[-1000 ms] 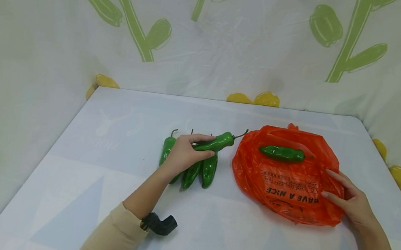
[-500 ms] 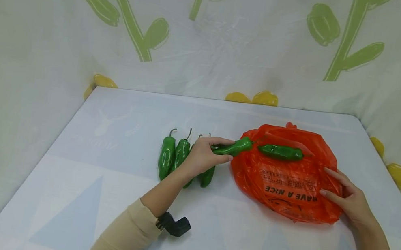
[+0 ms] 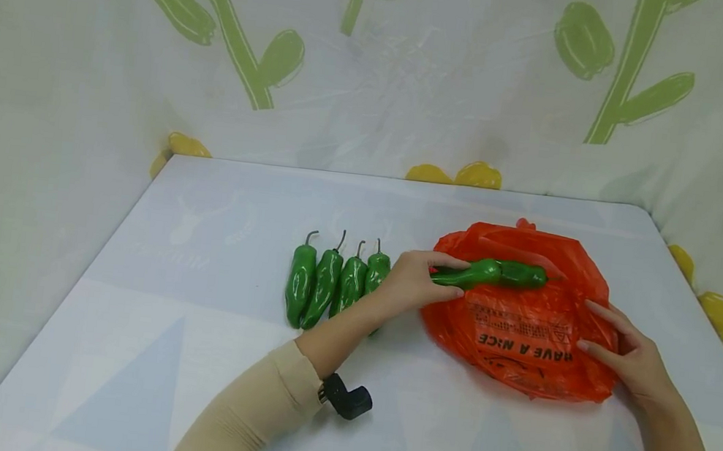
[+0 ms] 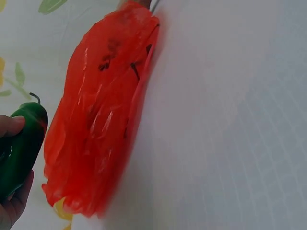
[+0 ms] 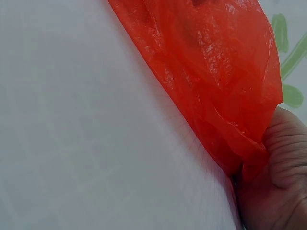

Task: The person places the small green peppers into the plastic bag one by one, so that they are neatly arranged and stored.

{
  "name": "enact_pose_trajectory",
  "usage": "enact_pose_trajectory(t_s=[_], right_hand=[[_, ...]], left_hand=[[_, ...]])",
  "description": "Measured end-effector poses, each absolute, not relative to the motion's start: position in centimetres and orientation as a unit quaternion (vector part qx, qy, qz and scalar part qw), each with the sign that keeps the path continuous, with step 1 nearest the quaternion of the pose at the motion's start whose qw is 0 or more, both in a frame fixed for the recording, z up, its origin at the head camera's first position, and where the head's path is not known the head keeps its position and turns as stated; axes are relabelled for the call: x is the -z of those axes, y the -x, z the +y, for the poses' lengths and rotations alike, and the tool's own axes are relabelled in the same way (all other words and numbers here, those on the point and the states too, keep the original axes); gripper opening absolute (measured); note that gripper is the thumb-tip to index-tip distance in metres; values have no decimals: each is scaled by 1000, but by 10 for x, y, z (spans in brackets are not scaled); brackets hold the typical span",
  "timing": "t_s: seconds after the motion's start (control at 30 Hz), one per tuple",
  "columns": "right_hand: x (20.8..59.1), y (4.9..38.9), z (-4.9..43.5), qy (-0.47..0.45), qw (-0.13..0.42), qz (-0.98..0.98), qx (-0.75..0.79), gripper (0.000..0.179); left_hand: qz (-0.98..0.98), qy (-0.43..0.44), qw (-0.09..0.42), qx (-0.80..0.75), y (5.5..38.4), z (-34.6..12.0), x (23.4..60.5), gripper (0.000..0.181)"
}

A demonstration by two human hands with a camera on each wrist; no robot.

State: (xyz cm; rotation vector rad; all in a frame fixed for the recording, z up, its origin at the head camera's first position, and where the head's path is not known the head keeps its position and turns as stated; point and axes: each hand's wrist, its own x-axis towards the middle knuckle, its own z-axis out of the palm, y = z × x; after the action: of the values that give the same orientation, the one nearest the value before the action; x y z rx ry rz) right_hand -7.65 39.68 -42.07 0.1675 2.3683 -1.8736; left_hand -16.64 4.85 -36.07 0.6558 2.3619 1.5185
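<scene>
My left hand (image 3: 413, 284) pinches a green chili pepper (image 3: 481, 273) between fingers and thumb, over the left part of a red plastic bag (image 3: 518, 367). In the left wrist view, the held pepper (image 4: 25, 143) shows its dark stem pointing up. Its tip in the head view overlaps another green pepper (image 3: 526, 275) lying across the bag; whether the two touch I cannot tell. My right hand (image 3: 641, 365) holds the bag's right edge. From the right wrist, the film (image 5: 230, 134) looks gathered beside the thumb (image 5: 285, 153). Several fingers are hidden.
Several green peppers (image 3: 299, 285) lie side by side left of the bag, stems away from me; my left forearm partly covers the rightmost. The white table (image 3: 227, 373) meets a patterned cloth (image 3: 374, 109) at its far edge. Black wrist mounts (image 3: 348, 398) stick out near both forearms.
My left hand has carried the pepper rightward, from above the row of peppers to over the bag. The right hand and bag stay where they were.
</scene>
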Motion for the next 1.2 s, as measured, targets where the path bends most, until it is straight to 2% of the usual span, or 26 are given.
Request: enact_pose_trajectory(t_s=[0.43, 0.87, 1.2], right_hand=[[421, 75, 398, -57, 64, 775, 626, 63], [422, 76, 396, -38, 58, 771, 632, 62], [423, 76, 397, -47, 59, 776, 627, 63]], left_hand=[[835, -271, 125, -463, 168, 85, 365, 37], [852, -285, 122, -423, 168, 116, 370, 37], [890, -289, 101, -337, 171, 129, 381, 35]])
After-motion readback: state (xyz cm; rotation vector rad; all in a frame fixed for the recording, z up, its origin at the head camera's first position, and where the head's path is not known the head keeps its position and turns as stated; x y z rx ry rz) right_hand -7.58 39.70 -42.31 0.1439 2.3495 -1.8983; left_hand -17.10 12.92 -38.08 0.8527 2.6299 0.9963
